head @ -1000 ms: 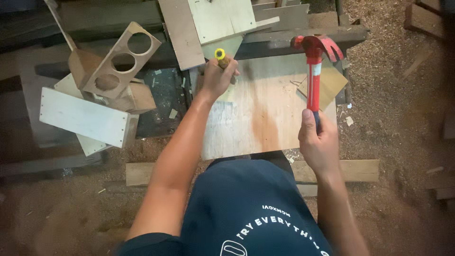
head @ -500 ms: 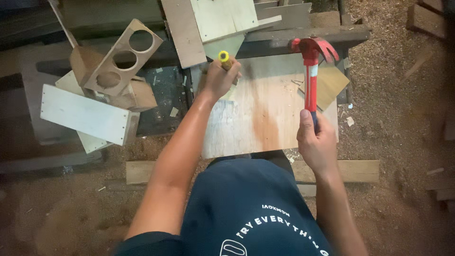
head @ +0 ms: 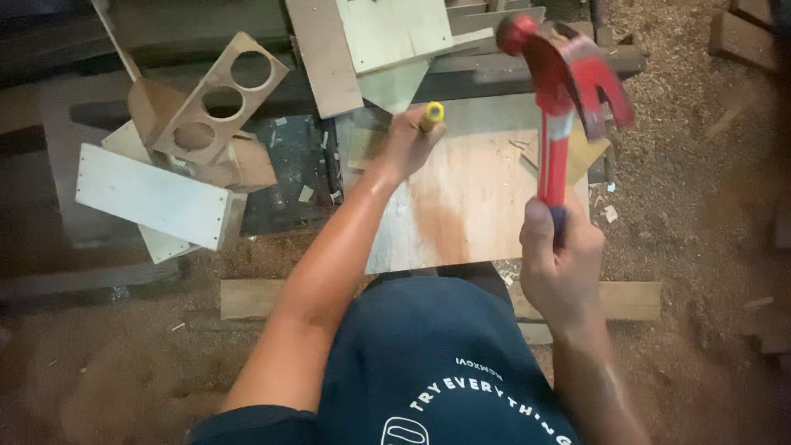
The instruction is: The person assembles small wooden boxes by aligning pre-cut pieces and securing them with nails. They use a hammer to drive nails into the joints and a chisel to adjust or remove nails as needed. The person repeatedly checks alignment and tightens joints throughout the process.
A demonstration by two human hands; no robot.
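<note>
My left hand (head: 405, 142) grips a yellow-handled tool (head: 431, 115), probably a chisel, held upright on the far edge of a plywood board (head: 470, 202). My right hand (head: 560, 264) is closed around the handle of a red claw hammer (head: 563, 78), raised above the board's right side with its head up and to the right of the yellow handle. The tool's tip is hidden by my fingers.
A wooden piece with three round holes (head: 210, 103) and a pale flat panel (head: 152, 196) lie left of the board. Pale boards (head: 387, 37) lean at the back. A plank (head: 626, 298) lies on the sawdust-covered ground near my body.
The hammer has risen and come closer to the camera, with my right hand lifting it. My left hand and the yellow-handled tool stay in place on the board.
</note>
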